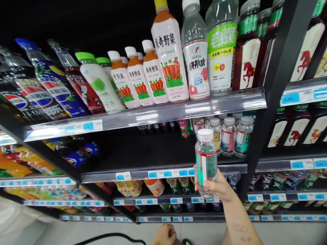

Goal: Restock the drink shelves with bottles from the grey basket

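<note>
My right hand point(221, 188) is raised in front of the shelves, fingers wrapped round a small clear soda-water bottle point(205, 160) with a white cap and a green and red label. It holds the bottle upright, just in front of the second shelf's edge point(163, 173). Similar small soda-water bottles point(236, 136) stand on that shelf to the right. My left hand point(165, 234) is low at the bottom edge, its fingers curled; something dark lies beside it, and I cannot tell whether the hand grips it.
The top shelf point(158, 115) carries cola bottles point(48, 90), carrot juice bottles point(153, 75), a white sports drink point(196, 64) and dark tea bottles point(249, 54). A black upright post point(276, 92) divides the racks. Lower shelves hold more drinks. A black cable point(109, 235) crosses the floor.
</note>
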A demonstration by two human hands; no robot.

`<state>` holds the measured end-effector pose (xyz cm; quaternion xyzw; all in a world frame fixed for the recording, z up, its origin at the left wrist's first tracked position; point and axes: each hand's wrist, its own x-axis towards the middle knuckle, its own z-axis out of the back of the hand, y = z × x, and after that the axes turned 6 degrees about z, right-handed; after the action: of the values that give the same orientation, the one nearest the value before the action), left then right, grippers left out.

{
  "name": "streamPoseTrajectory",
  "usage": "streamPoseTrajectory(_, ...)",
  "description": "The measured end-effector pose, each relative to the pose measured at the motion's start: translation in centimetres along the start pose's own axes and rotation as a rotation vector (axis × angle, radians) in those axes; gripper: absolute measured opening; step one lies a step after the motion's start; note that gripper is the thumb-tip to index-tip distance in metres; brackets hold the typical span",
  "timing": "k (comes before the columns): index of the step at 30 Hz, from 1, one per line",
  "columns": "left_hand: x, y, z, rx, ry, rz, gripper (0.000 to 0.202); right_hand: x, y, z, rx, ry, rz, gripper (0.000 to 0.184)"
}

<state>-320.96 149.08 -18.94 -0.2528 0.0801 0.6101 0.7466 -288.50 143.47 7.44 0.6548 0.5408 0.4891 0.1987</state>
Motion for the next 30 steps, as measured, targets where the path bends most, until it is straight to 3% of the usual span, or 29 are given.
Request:
streamPoseTrajectory(5, 0.7, 0.8, -0.3, -0.106, -0.022, 0.000, 0.010, 0.0, -0.9, -0.3, 0.243, 0.112, 0.084, 0.061)
streamPoseTrajectory(7, 1.1, 1.2, -0.6, -0.181, -0.027, 0.000, 0.011, 0.1, -1.3, -0.5, 0.345, 0.181, 0.116, 0.059)
streamPoseTrajectory(11, 1.8, 2.0, -1.1, -0.306, -0.060, 0.015, 0.019, 0.4, -2.8, -0.4, 0.628, 0.461, 0.103, 0.054)
streamPoseTrajectory(18, 2.0, 2.3, -1.2, -0.326, -0.085, -0.011, 0.025, 1.1, -5.9, -1.4, 0.988, 0.908, 0.104, 0.073)
streamPoseTrajectory(23, 1.6, 2.7, -1.3, -0.353, -0.096, -0.013, 0.026, 1.3, -6.3, -2.8, 1.132, 1.003, 0.112, 0.079)
streamPoseTrajectory(30, 1.3, 3.3, -1.6, -0.374, -0.121, -0.002, 0.026, 1.4, -5.9, -3.4, 1.154, 1.003, 0.125, 0.079)
